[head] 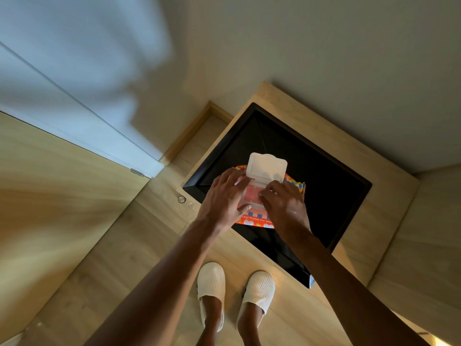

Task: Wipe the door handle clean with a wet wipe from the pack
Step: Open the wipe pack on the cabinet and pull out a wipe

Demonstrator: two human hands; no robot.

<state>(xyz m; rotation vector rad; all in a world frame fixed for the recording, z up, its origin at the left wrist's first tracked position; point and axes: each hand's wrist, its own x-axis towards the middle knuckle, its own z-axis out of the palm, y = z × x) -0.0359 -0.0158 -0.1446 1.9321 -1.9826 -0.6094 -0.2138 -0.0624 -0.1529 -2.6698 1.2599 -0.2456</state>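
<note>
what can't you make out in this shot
- Door handle: outside the edges of the head view.
- Wipe: fingers of the right hand cover the opening of the pack, so whether one is pinched is hidden.
- Print on the pack: mostly covered by the left hand and right hand.
- Ring on the floor: too small to identify.

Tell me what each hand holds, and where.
The left hand grips the wet wipe pack by its left side. The right hand has its fingertips at the opening below the flipped-up lid; whether they pinch a wipe cannot be told.
</note>
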